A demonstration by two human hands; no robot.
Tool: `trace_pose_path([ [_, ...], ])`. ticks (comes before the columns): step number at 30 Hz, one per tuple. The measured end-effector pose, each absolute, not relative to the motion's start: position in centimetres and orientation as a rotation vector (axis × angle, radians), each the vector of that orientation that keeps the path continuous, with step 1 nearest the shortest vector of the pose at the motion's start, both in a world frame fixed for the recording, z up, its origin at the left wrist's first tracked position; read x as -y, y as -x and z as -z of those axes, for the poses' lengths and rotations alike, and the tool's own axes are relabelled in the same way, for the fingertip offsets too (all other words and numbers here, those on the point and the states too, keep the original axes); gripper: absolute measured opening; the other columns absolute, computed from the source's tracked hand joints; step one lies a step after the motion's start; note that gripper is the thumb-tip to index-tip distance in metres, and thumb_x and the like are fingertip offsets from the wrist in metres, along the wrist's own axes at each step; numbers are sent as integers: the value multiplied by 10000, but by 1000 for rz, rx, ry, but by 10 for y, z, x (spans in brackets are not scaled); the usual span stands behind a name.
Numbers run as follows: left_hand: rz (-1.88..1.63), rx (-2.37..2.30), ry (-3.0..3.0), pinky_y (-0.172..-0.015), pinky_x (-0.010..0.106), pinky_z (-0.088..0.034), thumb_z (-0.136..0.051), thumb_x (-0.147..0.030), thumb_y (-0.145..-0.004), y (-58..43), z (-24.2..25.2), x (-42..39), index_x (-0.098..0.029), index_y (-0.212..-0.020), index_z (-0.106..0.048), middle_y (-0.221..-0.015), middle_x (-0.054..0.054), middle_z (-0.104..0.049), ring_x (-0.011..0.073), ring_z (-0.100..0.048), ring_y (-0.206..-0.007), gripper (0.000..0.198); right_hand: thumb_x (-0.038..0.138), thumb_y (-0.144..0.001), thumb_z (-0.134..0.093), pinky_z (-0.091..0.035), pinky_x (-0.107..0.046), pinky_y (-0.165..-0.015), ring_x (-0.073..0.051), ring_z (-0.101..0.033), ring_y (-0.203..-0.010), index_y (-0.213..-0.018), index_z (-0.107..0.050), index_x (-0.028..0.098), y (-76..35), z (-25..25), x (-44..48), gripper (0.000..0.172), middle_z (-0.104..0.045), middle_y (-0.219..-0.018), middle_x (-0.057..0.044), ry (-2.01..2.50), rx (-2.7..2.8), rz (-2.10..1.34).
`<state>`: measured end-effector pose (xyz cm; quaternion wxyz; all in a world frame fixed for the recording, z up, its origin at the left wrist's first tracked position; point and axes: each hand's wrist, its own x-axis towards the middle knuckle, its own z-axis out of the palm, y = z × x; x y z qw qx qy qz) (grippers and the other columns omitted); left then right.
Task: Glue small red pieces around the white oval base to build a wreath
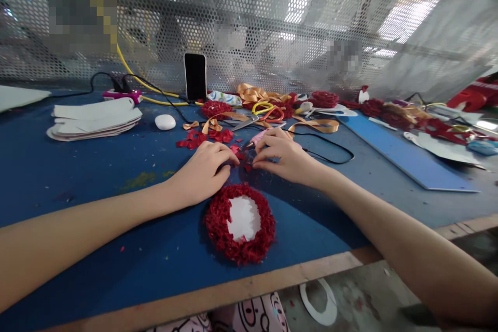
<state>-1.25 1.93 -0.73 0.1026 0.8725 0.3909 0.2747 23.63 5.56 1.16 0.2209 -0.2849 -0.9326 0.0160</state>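
Red, fluffy ruffles go all around the edge of the round wreath [218, 224], so that part looks mostly done. Its flat white middle [244, 218] has no red cover yet. It lies on the blue table [163, 249], just nearer the body than the fingers. The left hand [206, 171] and right hand [282, 156] have bent fingers by thin red scraps [222, 136]; I cannot tell if either pinches one. Beside the right fingertips is a pink glue gun [257, 138].
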Motion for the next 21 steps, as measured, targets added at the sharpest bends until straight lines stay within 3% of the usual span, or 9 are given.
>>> trace_pose_path([
  [3, -885, -1226, -2384, -988, 432, -449, -522, -249, -903, 8, 0, -19, -190, -966, -714, -1080, 72, -717, 241, -617, -1034, 210, 346, -911, -653, -388, -443, -960, -242, -516, -1048, -851, -779, 252, -236, -15, -53, 169, -681, -940, -67, 769, 2489, 4],
  [6, -877, -1250, -2061, -811, 344, -487, -539, -367, -905, 3, -5, -19, -185, -948, -726, -940, 50, -740, 208, -645, -847, 264, 355, -912, -648, -402, -456, -935, -247, -509, -1014, -874, -784, 278, -234, -19, -49, 161, -692, -965, -70, 744, 2402, 83],
  [11, -877, -1244, -1876, -614, 277, -404, -538, -494, -902, -1, -4, -15, -174, -797, -736, -676, 10, -657, 158, -561, -640, 391, 375, -933, -615, -398, -458, -911, -253, -512, -1007, -898, -787, 286, -231, -22, -40, 196, -685, -943, -72, 752, 2348, 216],
  [16, -944, -1176, -1774, -605, 260, -392, -574, -489, -888, -2, -3, -11, -182, -775, -741, -652, -6, -630, 131, -510, -606, 367, 370, -937, -611, -393, -453, -906, -256, -512, -1017, -912, -786, 289, -227, -24, -35, 194, -685, -930, -69, 761, 2359, 256],
  [21, -1008, -1133, -1639, -631, 257, -426, -681, -415, -816, -2, 0, -13, -176, -880, -759, -729, 7, -683, 125, -528, -627, 259, 378, -940, -607, -391, -448, -901, -248, -510, -1001, -908, -782, 291, -224, -23, -32, 198, -686, -913, -62, 734, 2370, 242],
])
